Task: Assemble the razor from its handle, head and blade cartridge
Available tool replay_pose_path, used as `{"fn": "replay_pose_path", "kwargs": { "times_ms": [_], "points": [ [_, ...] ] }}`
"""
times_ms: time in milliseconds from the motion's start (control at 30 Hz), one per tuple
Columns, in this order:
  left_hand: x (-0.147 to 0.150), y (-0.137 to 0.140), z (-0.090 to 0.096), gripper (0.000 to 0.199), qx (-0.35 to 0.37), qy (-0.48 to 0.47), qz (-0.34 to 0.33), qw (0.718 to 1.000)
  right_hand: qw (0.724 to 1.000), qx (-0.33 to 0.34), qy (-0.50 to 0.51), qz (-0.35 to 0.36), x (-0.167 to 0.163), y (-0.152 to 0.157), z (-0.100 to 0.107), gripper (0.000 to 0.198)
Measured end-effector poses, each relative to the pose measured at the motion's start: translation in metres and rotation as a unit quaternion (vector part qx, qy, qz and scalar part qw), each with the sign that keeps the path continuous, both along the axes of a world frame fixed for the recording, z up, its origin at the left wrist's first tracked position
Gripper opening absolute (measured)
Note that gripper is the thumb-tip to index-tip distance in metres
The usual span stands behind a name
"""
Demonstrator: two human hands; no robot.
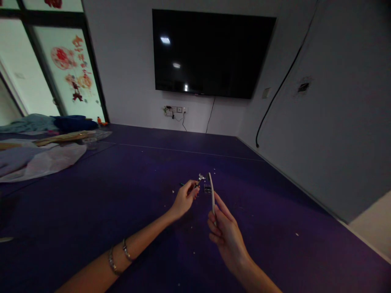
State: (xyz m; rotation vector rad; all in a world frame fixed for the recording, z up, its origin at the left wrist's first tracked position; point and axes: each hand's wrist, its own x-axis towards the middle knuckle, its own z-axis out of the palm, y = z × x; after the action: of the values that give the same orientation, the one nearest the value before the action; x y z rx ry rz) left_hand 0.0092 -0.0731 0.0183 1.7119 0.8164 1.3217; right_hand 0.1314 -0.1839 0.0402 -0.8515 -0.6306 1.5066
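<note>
My left hand (185, 199) is closed around the dark handle of what looks like a razor (200, 178), whose silvery head points up and away from me. In my right hand (226, 234) is a toothbrush (212, 193) with a pale handle and dark bristles, held nearly upright. Its bristles face left, close to the razor head; whether the two touch I cannot tell. Behind the toothbrush, on the purple surface (146, 219), lies a small dark piece with clear or shiny parts (207, 188), too small to name.
Pale bits are scattered over the surface. At the left lie plastic sheeting (58, 160), a dark blue cloth (75, 123) and a light blue-green cloth (30, 123). A television (214, 53) hangs on the far wall above sockets (179, 109). A black cable (279, 85) dangles at the right wall.
</note>
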Motion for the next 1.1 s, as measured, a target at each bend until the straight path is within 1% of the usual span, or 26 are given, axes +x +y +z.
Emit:
{"fn": "replay_pose_path", "kwargs": {
  "times_ms": [100, 233, 500, 700, 900, 1100],
  "points": [
    [0.000, 0.000, 0.000, 0.016, -0.001, 0.004, 0.001, 1.000, 1.000, -0.005, -0.006, 0.004, 0.001, 0.001, 0.000, 0.059],
    [-0.002, 0.002, 0.000, 0.017, -0.001, -0.004, 0.008, 1.000, 1.000, -0.023, -0.004, 0.011, -0.003, -0.006, -0.003, 0.059],
    [0.000, -0.001, 0.001, 0.015, -0.001, 0.003, -0.008, 1.000, 1.000, -0.002, 0.019, 0.013, -0.001, -0.001, -0.001, 0.057],
    [-0.001, 0.001, 0.001, 0.017, -0.009, -0.017, 0.004, 1.000, 0.999, -0.027, 0.029, 0.023, -0.005, -0.008, -0.005, 0.055],
    [0.001, -0.002, -0.002, 0.016, -0.008, -0.006, -0.019, 1.000, 0.999, 0.004, 0.038, 0.006, -0.004, -0.002, 0.001, 0.052],
    [0.000, 0.002, 0.000, 0.017, -0.015, -0.025, -0.011, 1.000, 0.999, -0.028, 0.039, 0.023, -0.012, -0.009, -0.004, 0.058]
  ]
}}
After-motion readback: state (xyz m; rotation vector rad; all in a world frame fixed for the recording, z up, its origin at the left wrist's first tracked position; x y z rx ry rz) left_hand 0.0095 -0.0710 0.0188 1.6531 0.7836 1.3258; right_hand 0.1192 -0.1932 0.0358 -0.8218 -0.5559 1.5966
